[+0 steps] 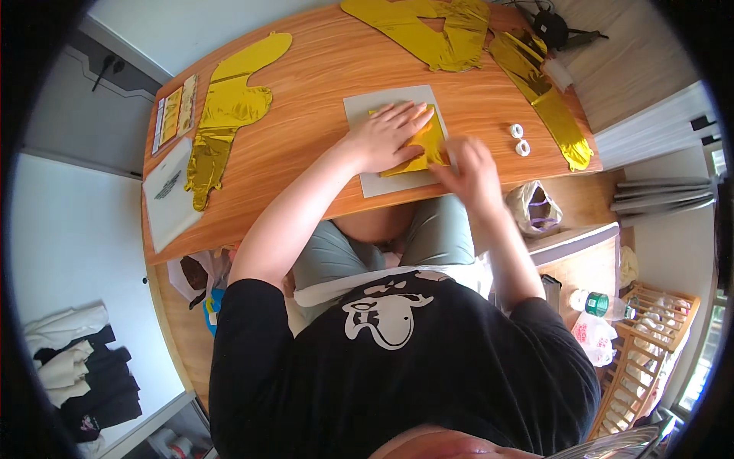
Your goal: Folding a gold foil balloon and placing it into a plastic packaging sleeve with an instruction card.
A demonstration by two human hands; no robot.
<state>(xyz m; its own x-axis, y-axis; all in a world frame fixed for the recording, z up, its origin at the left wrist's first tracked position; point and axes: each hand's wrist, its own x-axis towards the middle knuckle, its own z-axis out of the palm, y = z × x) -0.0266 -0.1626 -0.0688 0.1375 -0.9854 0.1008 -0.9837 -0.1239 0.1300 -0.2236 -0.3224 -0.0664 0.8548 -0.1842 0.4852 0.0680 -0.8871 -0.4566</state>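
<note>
A folded gold foil balloon lies flat on a light grey sheet near the front edge of the wooden table. My left hand rests palm down on the foil, its fingers outstretched and holding nothing. At the foil's right edge is my right hand, thumb toward the foil and fingers bent. Motion blurs this hand, so whether it pinches the foil cannot be made out.
Flat gold foil balloons lie at the table's left, back and right. Two small white rolls sit right of my hands. A printed card and a clear plastic bag lie on the left side.
</note>
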